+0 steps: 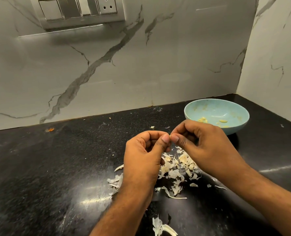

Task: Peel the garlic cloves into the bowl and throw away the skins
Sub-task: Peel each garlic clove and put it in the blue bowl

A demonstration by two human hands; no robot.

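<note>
Both hands together mid-frame, left hand (pixel 146 155) and right hand (pixel 204 147) pinching one garlic clove (pixel 170 136), skins (pixel 177 169) piled on desk (pixel 56 167) beneath, bowl (pixel 216 114) at 2 o'clock holding peeled cloves (pixel 203 119)

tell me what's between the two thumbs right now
In the head view, a small pale garlic clove sits pinched between the thumb tips of the left hand and right hand, held above the skins. Most of it is hidden.
</note>
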